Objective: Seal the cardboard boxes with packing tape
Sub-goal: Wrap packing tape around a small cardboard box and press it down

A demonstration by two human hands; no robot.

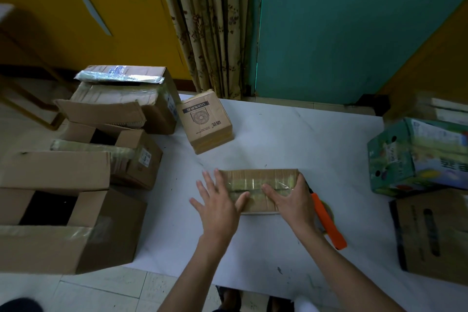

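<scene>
A small cardboard box (260,177) lies flat near the middle of the white table (291,139), with a glossy strip of clear packing tape (253,181) running along the seam of its top. The person's left hand (217,208) is spread wide at the box's 8 o'clock corner, fingers straight and apart, gripping nothing, with the thumb lying on the box top. The right hand (291,201) lies on the box's 4 o'clock end, fingers straight and fanned across the taped top, clasping nothing. Just beside the box at its 4 o'clock, partly under the right wrist, rests an orange-handled tape dispenser (329,225). A small brown carton printed with a fan (205,121) stands at 11 o'clock from the box. Open cardboard boxes (76,223) crowd the 9 o'clock side. A green printed carton (415,159) sits at 3 o'clock, with a plain brown box (430,235) below it at 4 o'clock.
</scene>
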